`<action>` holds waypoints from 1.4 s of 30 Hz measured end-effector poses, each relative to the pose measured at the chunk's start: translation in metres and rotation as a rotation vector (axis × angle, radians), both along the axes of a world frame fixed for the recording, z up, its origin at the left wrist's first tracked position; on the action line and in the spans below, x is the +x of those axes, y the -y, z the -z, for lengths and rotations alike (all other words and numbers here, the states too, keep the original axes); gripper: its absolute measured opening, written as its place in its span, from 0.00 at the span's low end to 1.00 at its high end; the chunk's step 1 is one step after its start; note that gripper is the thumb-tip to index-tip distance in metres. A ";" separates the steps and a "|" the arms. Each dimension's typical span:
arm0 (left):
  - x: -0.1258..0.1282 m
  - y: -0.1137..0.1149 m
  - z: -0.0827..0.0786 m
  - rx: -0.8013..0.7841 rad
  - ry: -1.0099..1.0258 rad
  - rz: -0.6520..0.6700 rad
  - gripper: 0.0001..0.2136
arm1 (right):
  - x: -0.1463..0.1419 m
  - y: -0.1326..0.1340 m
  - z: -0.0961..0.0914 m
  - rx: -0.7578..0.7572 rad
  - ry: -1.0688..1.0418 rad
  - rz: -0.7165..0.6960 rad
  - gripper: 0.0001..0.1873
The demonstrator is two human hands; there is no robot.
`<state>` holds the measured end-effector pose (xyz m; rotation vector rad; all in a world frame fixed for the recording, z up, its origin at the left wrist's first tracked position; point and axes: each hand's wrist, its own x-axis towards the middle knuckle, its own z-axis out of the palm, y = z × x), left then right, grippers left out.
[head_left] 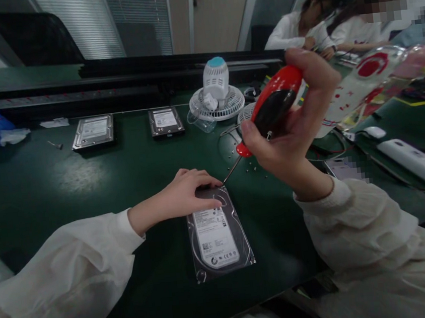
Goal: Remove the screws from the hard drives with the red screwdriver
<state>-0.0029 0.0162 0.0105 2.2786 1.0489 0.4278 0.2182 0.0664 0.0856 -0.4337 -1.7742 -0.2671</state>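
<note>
A labelled hard drive [215,239] lies flat on the dark green counter [166,295], just below the centre of the frame. The left hand [185,192] rests half-open across its upper end, thumb on top and fingers along the upper edge. Right of centre, the right hand [292,143] is closed around the handle of a red-and-black screwdriver [273,109], whose shaft slants down-left to the drive's upper right corner; whether the tip touches is too small to tell. Loose screws [251,169] lie near the shaft, below a white fan [217,85] at upper centre
</note>
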 end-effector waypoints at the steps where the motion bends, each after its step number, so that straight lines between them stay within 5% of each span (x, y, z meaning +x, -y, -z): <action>1: 0.000 0.000 0.001 -0.006 0.005 0.000 0.24 | -0.001 0.000 0.001 0.001 -0.002 -0.004 0.31; 16: 0.001 0.001 -0.002 -0.029 0.010 -0.010 0.23 | 0.003 0.002 0.009 -0.106 0.051 -0.042 0.31; 24: 0.001 0.002 -0.004 -0.026 0.012 -0.012 0.22 | 0.005 0.008 0.006 -0.183 0.113 0.243 0.31; 29: 0.002 0.001 -0.004 -0.022 0.030 -0.020 0.22 | 0.003 0.005 0.010 -0.125 0.091 0.068 0.29; 42: 0.003 0.001 -0.007 -0.028 0.007 -0.020 0.23 | 0.002 0.002 0.011 -0.196 0.094 0.041 0.32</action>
